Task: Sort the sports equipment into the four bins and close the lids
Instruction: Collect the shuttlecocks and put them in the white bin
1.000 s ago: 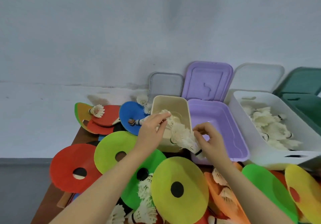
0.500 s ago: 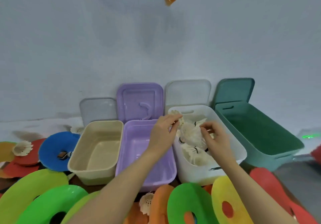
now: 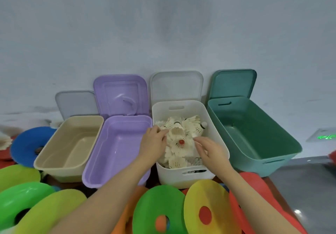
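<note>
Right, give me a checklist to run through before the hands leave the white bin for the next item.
1. Shuttlecocks inside the white bin: ok.
2. Left hand free of shuttlecocks: cannot tell, fingertips touch the pile.
3. Right hand free: ok, fingers relaxed over the pile.
4. All four lids open: ok, including the purple lid and teal lid.
5. Beige bin, purple bin, teal bin ready to receive: ok, nothing inside.
6. Sorting finished: not ok, the blue disc and yellow disc remain outside.

tabletop (image 3: 272,181) mostly covered: beige bin (image 3: 60,163), purple bin (image 3: 94,172), white bin (image 3: 181,178), teal bin (image 3: 254,164) in a row mid-frame; coloured discs (image 3: 160,203) piled along the bottom, blue disc (image 3: 23,146) at left.
</note>
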A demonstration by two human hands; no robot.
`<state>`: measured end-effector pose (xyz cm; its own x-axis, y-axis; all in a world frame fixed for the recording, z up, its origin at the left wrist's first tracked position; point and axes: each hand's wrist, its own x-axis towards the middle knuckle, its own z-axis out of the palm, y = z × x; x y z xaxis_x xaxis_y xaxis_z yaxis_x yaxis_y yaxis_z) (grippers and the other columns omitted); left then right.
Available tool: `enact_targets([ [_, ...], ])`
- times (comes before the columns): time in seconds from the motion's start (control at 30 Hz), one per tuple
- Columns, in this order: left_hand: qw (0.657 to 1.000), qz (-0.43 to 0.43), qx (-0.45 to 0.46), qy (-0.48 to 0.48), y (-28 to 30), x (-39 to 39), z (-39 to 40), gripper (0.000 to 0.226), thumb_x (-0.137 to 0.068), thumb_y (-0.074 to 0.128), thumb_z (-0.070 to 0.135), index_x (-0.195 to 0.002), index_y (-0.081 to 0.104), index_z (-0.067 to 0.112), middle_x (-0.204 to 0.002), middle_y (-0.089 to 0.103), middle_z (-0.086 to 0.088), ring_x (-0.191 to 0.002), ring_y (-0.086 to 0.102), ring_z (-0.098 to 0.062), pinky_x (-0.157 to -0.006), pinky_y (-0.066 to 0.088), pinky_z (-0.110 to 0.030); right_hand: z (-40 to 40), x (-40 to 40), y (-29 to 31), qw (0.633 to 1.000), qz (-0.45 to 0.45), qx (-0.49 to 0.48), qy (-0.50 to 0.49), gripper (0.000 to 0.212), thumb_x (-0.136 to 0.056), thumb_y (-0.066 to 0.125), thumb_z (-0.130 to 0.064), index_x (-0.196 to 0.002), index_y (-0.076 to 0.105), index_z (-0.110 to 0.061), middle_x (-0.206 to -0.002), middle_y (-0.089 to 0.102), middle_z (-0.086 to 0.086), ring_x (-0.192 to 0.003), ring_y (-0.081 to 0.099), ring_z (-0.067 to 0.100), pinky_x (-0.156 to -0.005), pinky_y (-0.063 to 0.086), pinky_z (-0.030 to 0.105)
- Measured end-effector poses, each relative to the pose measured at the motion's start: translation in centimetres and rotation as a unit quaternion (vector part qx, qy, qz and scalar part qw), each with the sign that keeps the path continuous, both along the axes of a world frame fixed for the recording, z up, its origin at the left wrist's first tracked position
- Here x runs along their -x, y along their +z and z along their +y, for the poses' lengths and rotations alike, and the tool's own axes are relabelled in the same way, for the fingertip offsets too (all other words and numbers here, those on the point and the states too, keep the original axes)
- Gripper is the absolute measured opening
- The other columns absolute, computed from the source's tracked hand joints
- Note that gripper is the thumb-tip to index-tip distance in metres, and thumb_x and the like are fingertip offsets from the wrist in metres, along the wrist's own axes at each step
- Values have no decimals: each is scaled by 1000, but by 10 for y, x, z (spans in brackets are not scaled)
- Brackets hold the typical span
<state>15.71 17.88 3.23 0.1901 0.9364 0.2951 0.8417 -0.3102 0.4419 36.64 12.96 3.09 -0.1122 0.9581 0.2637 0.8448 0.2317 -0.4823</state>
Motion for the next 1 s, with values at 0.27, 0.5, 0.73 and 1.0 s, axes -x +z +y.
enact_targets([
  [0.27, 994, 105, 6, -42, -2, -3, -11, 44, -94, 36, 29, -131, 51, 10, -139, 49, -6, -128, 43, -23, -103, 30, -35, 9, 0, -4, 974, -155, 118, 115, 53, -99, 18, -50, -149, 7, -35, -155, 4, -19, -141, 12, 1, -116, 9, 34],
  [0.5, 988, 152, 21, -22, -1, 7, -31, 53, -82, 28, 39, -95, 71, 12, -112, 67, -3, -103, 62, -22, -89, 45, -37, 8, 4, -2, 959, -188, 181, 108, 55, -99, 15, -50, -149, 1, -33, -153, 27, -10, -139, 27, 7, -117, 1, 40],
  [0.73, 985, 161, 49, -38, 1, 19, -48, 76, -80, 6, 49, -134, 49, 19, -146, 40, -3, -131, 38, -22, -107, 23, -36, -2, 13, 5, 962, -230, 135, 51, 54, -100, 20, -46, -150, 10, -29, -154, 22, -9, -142, 19, 17, -114, 8, 41],
  [1.0, 993, 111, 8, -38, 10, 48, -88, 67, -84, 15, 47, -133, 51, 16, -141, 45, -9, -129, 41, -25, -104, 23, -37, -43, 39, 6, 993, -88, -80, -9, 30, -93, 53, -18, -121, 58, -13, -126, 55, 7, -117, 46, 31, -98, 32, 42],
])
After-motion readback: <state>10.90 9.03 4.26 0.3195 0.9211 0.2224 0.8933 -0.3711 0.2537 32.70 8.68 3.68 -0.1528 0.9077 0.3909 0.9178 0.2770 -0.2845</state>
